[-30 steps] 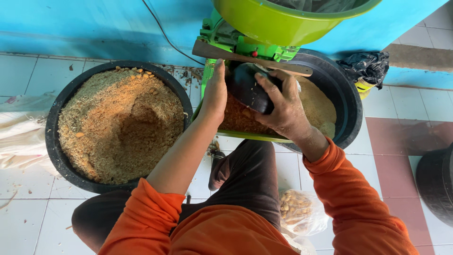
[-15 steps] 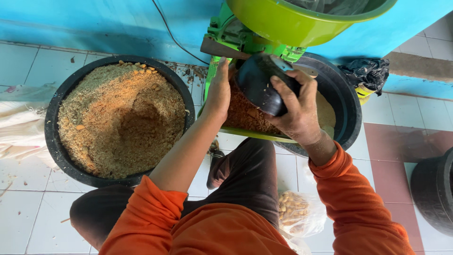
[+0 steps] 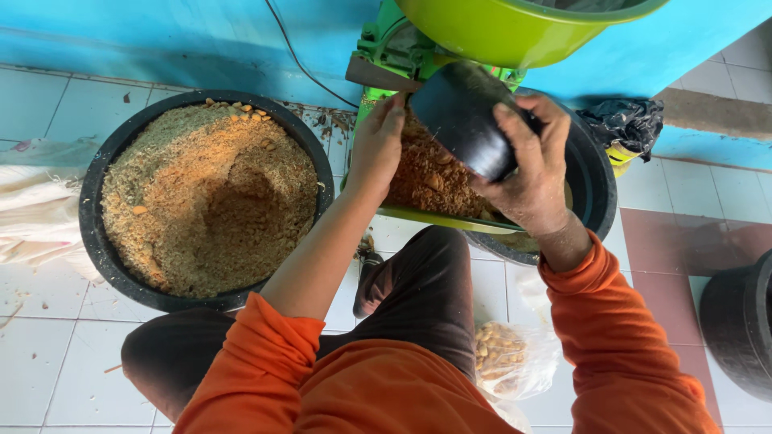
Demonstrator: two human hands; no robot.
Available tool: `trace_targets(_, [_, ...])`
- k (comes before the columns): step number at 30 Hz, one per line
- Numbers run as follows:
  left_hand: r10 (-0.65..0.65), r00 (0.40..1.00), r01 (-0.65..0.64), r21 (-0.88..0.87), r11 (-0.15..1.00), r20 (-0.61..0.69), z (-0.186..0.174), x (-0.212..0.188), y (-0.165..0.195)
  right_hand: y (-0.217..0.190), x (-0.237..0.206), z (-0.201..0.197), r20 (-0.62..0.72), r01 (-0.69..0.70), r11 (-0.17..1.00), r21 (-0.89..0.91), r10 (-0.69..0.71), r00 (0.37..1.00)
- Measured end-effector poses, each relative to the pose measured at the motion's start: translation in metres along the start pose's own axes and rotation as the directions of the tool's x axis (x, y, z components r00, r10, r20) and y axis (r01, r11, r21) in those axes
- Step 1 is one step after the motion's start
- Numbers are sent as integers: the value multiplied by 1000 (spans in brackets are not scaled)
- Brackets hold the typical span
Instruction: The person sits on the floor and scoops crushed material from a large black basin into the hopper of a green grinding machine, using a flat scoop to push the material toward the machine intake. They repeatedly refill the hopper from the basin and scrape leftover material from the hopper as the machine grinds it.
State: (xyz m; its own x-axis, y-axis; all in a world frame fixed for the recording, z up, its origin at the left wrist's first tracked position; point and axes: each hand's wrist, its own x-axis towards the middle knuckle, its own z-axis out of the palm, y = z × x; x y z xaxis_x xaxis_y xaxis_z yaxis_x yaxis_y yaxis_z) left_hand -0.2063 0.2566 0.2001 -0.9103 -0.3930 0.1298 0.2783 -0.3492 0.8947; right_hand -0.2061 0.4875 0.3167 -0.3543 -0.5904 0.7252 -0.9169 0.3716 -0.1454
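I see a smooth, matt black plastic scoop (image 3: pixel 462 128) and a glossy green plastic hopper (image 3: pixel 498 32). The ground feed (image 3: pixel 205 201) in the black plastic tub (image 3: pixel 92 233) looks coarse and crumbly. Floor tiles (image 3: pixel 48 378) are smooth, glazed; sleeves (image 3: pixel 627 345) are orange cloth.

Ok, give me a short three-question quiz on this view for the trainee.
1. True or false: the right hand holds a black scoop.
2. Which container does the left hand touch? A) the black tub of crumbly meal on the left B) the green tray under the machine C) the clear bag of nuts
3. Fill in: the big black tub holds brown ____ meal.

Key:
1. True.
2. B, the green tray, filled with reddish-brown ground material.
3. Crumbly, ground.
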Motion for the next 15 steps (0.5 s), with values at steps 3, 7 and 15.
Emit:
trace_targets(3, [126,990,-110,235,966,-58,0,-6,5,-1,1,-1,14,27,1000,15,-27,1000])
trace_targets(7, [252,967,-197,505,840,-42,0,-11,12,-3,1,3,-1,34,997,75,-34,999])
trace_targets(15, [281,956,-289,406,867,79,0,-9,25,3,2,6,-55,5,995,96,0,998])
